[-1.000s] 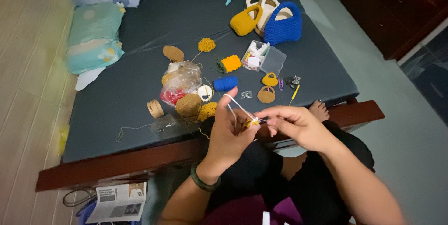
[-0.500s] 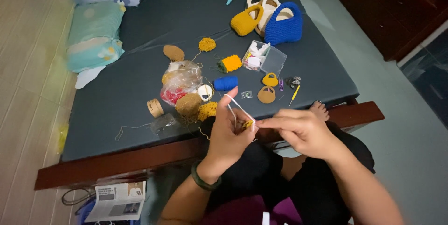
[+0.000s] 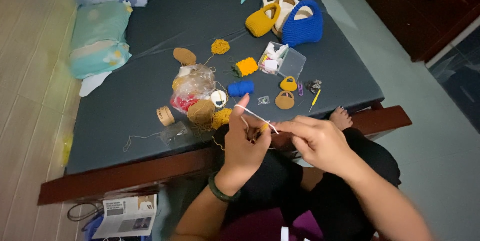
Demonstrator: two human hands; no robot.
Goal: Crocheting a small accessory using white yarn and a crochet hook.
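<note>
Cluttering the mattress (image 3: 150,116): yarn balls (image 3: 210,113), crocheted bags (image 3: 300,23).

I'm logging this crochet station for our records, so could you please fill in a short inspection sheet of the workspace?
Surface: dark mat on a wood-edged platform.
Job's things: white strand looped over the left hand; small yellow piece pinched there.
Clutter: blue bag, yellow bag, clear box, yarn balls, plastic bag.
Grippers: right hand meets the left at the piece.
Cables: dark cord on the floor.
Surroundings: pillows, leaflet.
</note>
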